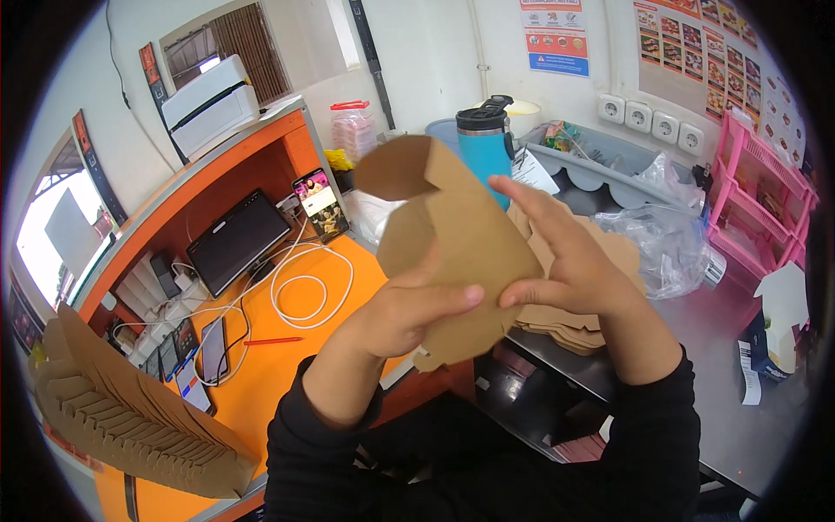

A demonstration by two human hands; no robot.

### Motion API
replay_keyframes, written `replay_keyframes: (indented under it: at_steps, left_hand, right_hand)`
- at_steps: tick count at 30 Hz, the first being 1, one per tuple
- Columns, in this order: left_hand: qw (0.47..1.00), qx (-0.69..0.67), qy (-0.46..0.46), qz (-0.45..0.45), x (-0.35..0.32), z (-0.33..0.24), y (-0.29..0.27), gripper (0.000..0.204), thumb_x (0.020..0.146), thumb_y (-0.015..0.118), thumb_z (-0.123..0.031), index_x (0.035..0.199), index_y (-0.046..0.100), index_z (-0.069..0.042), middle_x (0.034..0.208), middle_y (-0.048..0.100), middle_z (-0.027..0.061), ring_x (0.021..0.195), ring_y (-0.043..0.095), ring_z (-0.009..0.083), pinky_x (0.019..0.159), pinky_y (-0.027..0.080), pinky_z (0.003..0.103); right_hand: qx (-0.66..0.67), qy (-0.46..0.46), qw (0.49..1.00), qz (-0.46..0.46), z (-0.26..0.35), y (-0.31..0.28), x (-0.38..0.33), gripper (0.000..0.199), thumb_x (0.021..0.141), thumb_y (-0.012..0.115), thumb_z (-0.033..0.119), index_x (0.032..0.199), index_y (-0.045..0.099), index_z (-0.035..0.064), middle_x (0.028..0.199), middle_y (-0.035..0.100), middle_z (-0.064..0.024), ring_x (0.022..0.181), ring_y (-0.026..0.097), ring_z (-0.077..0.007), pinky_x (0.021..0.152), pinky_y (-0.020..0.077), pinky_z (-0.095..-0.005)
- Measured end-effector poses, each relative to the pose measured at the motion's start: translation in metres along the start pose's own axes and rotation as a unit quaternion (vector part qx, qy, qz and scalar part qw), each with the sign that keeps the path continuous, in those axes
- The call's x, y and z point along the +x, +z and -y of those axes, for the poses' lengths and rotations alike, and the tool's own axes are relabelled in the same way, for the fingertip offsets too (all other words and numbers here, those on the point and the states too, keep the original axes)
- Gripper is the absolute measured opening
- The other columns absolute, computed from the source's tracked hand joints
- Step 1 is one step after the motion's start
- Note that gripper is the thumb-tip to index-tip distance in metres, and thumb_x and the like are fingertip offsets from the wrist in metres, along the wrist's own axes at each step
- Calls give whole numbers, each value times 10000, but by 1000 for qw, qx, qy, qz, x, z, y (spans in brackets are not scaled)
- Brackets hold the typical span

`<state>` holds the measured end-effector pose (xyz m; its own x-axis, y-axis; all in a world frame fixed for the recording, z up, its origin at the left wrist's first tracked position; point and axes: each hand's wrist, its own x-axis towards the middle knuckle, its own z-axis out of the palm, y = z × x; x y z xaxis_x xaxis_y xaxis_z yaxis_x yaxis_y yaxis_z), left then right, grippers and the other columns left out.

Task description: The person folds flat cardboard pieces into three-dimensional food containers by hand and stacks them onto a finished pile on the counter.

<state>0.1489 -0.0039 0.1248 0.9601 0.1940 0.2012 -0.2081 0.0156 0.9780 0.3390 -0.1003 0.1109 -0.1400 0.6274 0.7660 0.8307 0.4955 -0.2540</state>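
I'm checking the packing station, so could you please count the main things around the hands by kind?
Brown cardboard box blank held in both hands: 1
Stacks of flat brown cardboard blanks: 2
Teal insulated bottle with black lid: 1
Black tablet screen: 1
Pink plastic rack: 1
Total: 6

Brown carton (452,252) held mid-frame; dark tablet (237,239) and lit phone (321,204) propped on orange desk (287,348); red-blue poster (554,35) on wall.
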Motion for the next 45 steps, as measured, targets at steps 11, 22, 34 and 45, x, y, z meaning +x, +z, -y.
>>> replay_keyframes:
  at_steps: [11,22,34,45]
  left_hand:
    - [987,54,-147,33,-2,-4,-6,399,823,525,-216,1101,501,69,1010,580,143,926,564,191,788,429,276]
    - [920,-307,128,208,5,30,-2,718,793,574,-396,1286,265,26,1236,422,140,1092,465,237,890,394,349]
    - [984,-167,21,61,-8,13,13,487,786,584,-111,1211,385,19,1116,519,134,1029,516,245,850,428,352]
    - [997,-71,7,41,-49,6,18,472,800,553,-95,1228,375,0,1114,517,101,1013,510,196,844,410,314]
  right_hand:
    - [572,224,782,105,3,15,-12,346,828,546,178,1071,522,-67,974,581,-158,896,570,-224,768,436,-283]
    - [44,-44,981,-185,15,-13,-6,163,765,549,24,907,622,-11,631,509,-76,547,474,-168,511,366,-267]
    - [163,-166,970,-63,12,-27,-15,210,575,624,-18,754,673,80,532,418,-16,425,421,-145,404,302,-251]
    - [313,-154,920,180,28,-16,-8,203,644,663,-3,838,616,35,569,451,-20,515,487,-127,408,333,-278]
